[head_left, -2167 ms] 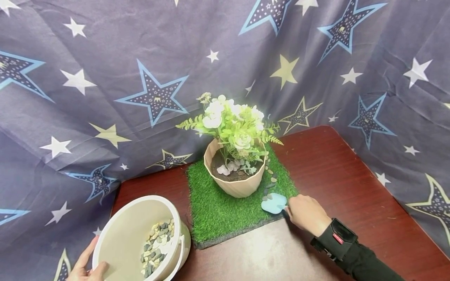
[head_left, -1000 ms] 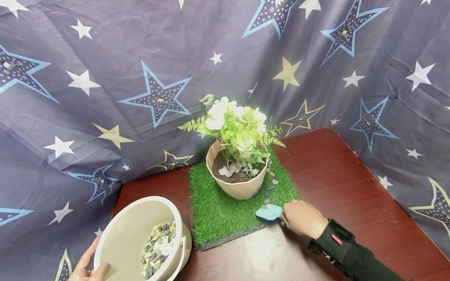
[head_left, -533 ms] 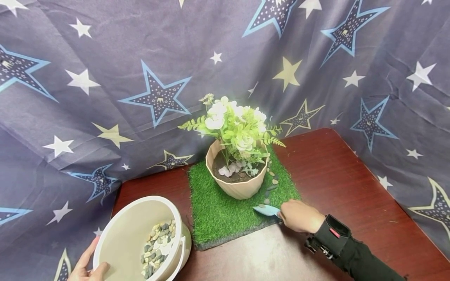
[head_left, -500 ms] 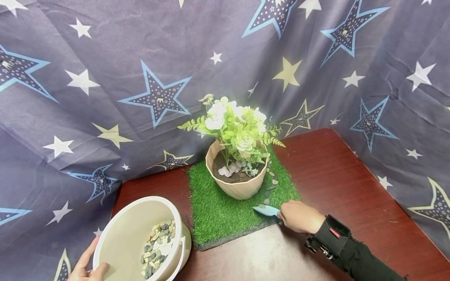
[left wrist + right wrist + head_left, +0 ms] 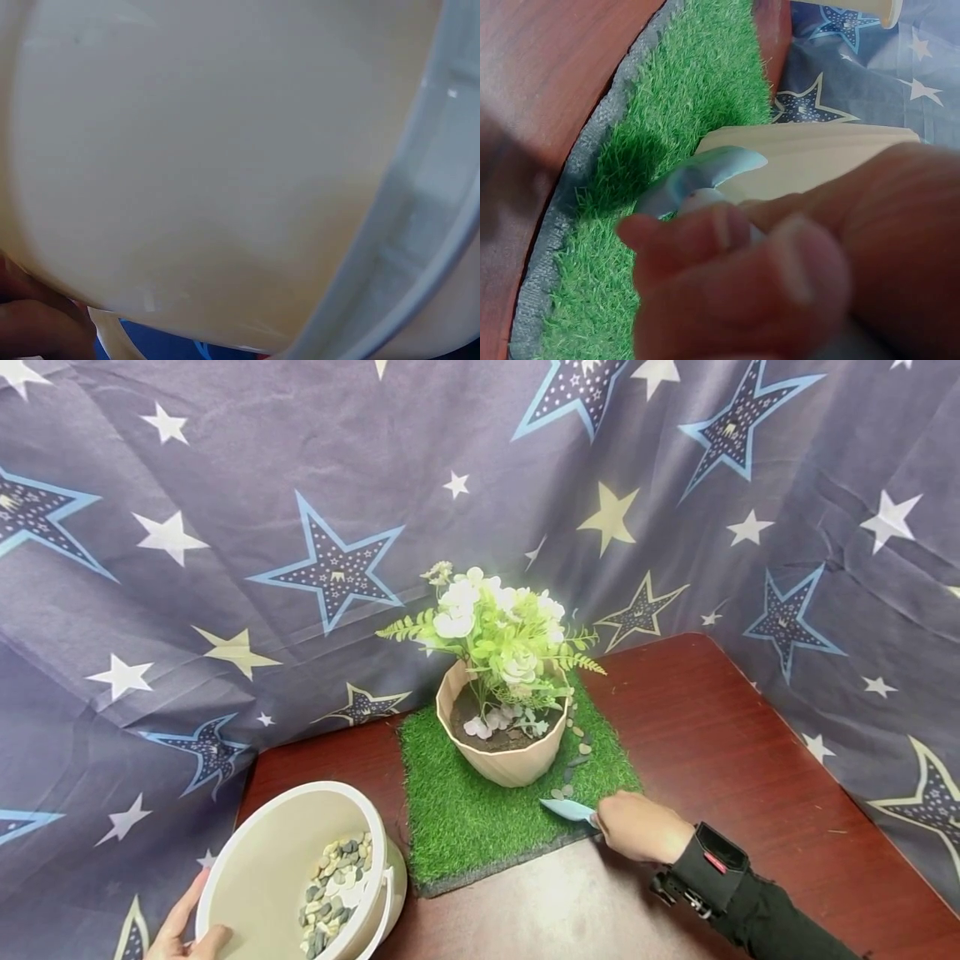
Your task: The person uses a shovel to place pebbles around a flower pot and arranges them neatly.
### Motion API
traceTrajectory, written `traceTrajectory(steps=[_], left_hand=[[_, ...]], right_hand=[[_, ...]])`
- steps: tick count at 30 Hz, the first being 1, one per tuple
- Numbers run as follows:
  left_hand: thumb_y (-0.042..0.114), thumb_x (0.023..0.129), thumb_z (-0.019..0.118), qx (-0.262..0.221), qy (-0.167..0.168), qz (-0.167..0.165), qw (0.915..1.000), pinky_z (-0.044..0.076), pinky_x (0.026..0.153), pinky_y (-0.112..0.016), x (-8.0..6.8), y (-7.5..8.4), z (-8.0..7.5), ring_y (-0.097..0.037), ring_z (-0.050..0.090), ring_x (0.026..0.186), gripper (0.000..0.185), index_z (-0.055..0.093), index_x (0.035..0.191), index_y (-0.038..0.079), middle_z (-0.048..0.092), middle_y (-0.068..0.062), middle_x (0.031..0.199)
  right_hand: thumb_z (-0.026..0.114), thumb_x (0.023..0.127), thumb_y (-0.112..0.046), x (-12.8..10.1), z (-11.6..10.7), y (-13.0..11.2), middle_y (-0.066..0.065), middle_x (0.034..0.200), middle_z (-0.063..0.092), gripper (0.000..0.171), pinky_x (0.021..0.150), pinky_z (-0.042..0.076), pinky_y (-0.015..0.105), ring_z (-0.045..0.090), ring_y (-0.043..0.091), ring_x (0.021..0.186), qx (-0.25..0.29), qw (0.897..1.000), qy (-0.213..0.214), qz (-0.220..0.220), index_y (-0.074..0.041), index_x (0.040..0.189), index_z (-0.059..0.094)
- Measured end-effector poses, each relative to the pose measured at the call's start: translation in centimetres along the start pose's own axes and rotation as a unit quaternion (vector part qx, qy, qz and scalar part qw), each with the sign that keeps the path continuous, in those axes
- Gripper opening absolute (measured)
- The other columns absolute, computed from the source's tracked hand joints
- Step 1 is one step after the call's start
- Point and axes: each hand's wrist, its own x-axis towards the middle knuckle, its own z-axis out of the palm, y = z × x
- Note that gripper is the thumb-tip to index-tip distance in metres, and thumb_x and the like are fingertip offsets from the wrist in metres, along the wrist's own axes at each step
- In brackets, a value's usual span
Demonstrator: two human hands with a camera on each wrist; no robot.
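My right hand grips the handle of a small light-blue trowel, its blade turned on edge low over the artificial turf mat. Just beyond the blade, small pebbles form a curved row along the right side of the flower pot. In the right wrist view, the curled fingers hide most of the trowel's handle. At the lower left, my left hand holds a cream bucket by its rim, thumb inside. The bucket leans toward me, with mixed pebbles inside.
White artificial flowers and ferns rise from the soil in the pot. A star-patterned curtain hangs behind the table and at both sides. The reddish wooden table extends right of the mat. The bucket's handle hangs on its right side.
The trowel has moved slightly left and toward me, and its blade has turned from face-up to edge-on. Pebbles beside the blade now lie on the turf. The left hand and bucket stay put.
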Motion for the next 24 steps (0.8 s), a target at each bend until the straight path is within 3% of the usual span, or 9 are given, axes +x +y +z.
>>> traceTrajectory(steps=[9, 17, 21, 24], left_hand=[[-0.024, 0.082, 0.049, 0.011, -0.014, 0.035, 0.9992, 0.053, 0.045, -0.018, -0.1, 0.0, 0.0, 0.005, 0.065, 0.06, 0.093, 0.056, 0.147, 0.041, 0.07, 0.026, 0.081], [-0.021, 0.083, 0.051, 0.034, 0.001, -0.008, 0.9994, 0.054, 0.044, -0.02, -0.2, 0.6, 0.0, 0.004, 0.065, 0.058, 0.091, 0.053, 0.15, 0.041, 0.068, 0.028, 0.076], [-0.022, 0.083, 0.049, 0.024, -0.034, 0.008, 0.9991, 0.054, 0.045, -0.021, 0.0, 0.1, -0.6, 0.004, 0.065, 0.059, 0.096, 0.052, 0.148, 0.048, 0.07, 0.025, 0.077], [-0.024, 0.082, 0.048, 0.018, -0.069, 0.033, 0.9969, 0.054, 0.046, -0.02, 0.2, 0.0, -0.9, 0.004, 0.065, 0.06, 0.1, 0.053, 0.144, 0.054, 0.071, 0.022, 0.078]], right_hand=[[0.059, 0.101, -0.016, -0.5, 0.2, 0.0, -0.004, 0.063, 0.047, 0.037, 0.062, 0.047, 0.04, 0.045, 0.014, 0.06, -0.007, 1.0, -0.005, -0.01, -0.019, 0.065, 0.048], [0.058, 0.102, -0.016, -1.0, -0.2, 0.1, -0.005, 0.065, 0.047, 0.038, 0.073, 0.051, 0.045, 0.046, 0.014, 0.065, 0.001, 1.0, -0.009, -0.013, -0.019, 0.065, 0.048], [0.058, 0.102, -0.017, -1.2, -0.3, 0.2, -0.006, 0.065, 0.047, 0.037, 0.072, 0.051, 0.043, 0.046, 0.013, 0.064, -0.001, 1.0, -0.009, -0.016, -0.02, 0.066, 0.048], [0.059, 0.102, -0.019, -1.3, -0.8, 0.0, -0.01, 0.063, 0.045, 0.036, 0.07, 0.051, 0.04, 0.044, 0.008, 0.062, -0.005, 0.999, 0.003, -0.051, -0.022, 0.067, 0.051]])
